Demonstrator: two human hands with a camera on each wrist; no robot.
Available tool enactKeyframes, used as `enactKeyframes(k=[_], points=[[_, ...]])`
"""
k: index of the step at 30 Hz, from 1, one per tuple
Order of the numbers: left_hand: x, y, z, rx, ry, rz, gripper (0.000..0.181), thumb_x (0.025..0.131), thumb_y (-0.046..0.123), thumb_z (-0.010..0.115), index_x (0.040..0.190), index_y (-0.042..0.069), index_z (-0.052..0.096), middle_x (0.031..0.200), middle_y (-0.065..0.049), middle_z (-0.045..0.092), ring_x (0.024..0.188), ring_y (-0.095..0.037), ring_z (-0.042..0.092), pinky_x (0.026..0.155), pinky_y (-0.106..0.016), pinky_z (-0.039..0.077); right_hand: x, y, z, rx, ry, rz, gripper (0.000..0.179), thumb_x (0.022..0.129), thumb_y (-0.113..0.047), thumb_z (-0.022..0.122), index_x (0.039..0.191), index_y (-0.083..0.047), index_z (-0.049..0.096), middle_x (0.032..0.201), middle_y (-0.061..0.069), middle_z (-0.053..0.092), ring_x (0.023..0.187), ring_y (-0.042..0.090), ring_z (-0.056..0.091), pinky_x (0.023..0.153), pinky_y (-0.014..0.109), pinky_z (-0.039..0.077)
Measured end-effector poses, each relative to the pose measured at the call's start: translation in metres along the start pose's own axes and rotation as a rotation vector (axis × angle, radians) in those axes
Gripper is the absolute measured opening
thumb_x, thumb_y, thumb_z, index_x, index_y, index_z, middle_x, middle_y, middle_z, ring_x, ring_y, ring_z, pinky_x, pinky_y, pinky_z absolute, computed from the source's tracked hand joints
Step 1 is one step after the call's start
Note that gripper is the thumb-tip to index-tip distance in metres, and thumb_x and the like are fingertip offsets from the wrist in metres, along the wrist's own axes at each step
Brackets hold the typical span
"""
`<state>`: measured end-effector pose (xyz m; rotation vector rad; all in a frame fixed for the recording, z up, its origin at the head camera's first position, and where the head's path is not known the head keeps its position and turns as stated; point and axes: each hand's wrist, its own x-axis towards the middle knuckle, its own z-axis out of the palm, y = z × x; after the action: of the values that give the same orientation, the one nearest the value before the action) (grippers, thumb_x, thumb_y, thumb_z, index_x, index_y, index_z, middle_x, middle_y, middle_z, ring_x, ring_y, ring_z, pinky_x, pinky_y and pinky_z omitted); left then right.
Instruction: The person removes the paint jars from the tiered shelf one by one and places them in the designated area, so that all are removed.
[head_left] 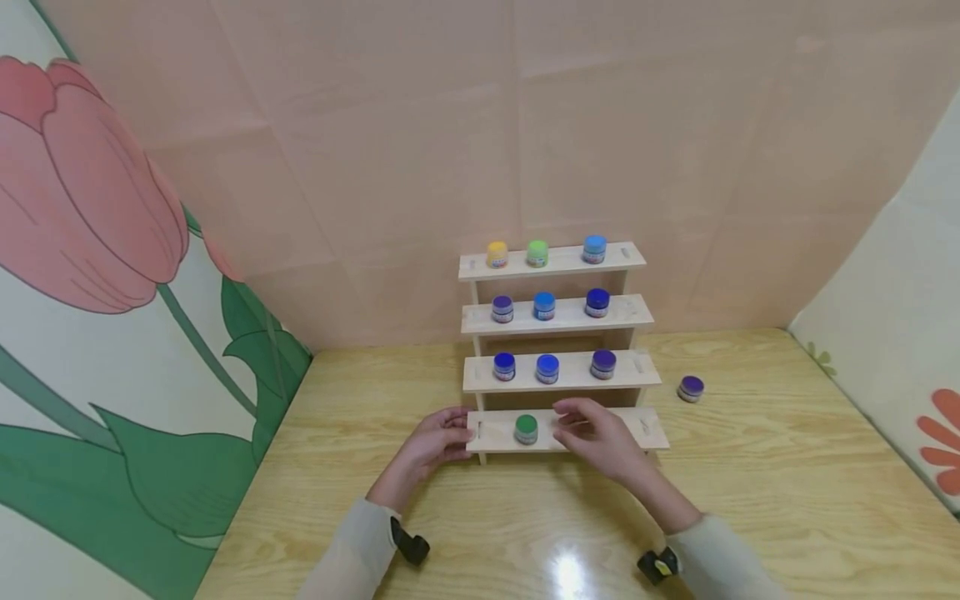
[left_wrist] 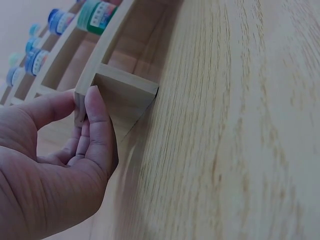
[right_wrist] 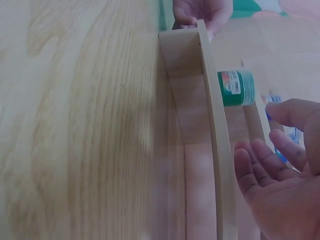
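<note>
A four-tier wooden shelf (head_left: pixel 495 442) stands on the table with small paint jars on its steps. My left hand (head_left: pixel 433 440) pinches the left end of the lowest board between thumb and fingers, as the left wrist view (left_wrist: pixel 65 150) confirms. On that board sits a green paint jar (head_left: pixel 527 430), upright. Just right of it my right hand (head_left: pixel 600 440) hovers over the board, fingers loosely bent and holding nothing. In the right wrist view a gap shows between the right fingers (right_wrist: pixel 260 160) and the green jar (right_wrist: pixel 239 88).
On the upper steps stand several blue and purple jars (head_left: pixel 547 368), with yellow, light green (head_left: pixel 537 253) and light blue ones on top. A lone purple jar (head_left: pixel 691 388) rests on the table right of the shelf. A pink cloth (head_left: pixel 390 183) hangs behind.
</note>
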<state>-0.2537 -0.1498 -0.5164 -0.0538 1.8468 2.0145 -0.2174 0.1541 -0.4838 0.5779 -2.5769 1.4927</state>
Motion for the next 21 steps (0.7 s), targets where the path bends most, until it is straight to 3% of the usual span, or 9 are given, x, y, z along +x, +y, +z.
enactKeyframes(k=[21], points=[[-0.001,0.001,0.001,0.010,-0.001,0.004,0.056,0.094,-0.002,0.065,0.147,-0.004,0.045,0.115,-0.012,0.057,0.088,-0.021,0.064,0.073,-0.030,0.061,0.010,-0.006,0.024,0.015,-0.047,0.018,0.039,0.086,-0.004,0.077,0.123,-0.003,0.064,0.114,0.011,0.068,0.101,0.027,0.068,0.091,0.041,0.059]])
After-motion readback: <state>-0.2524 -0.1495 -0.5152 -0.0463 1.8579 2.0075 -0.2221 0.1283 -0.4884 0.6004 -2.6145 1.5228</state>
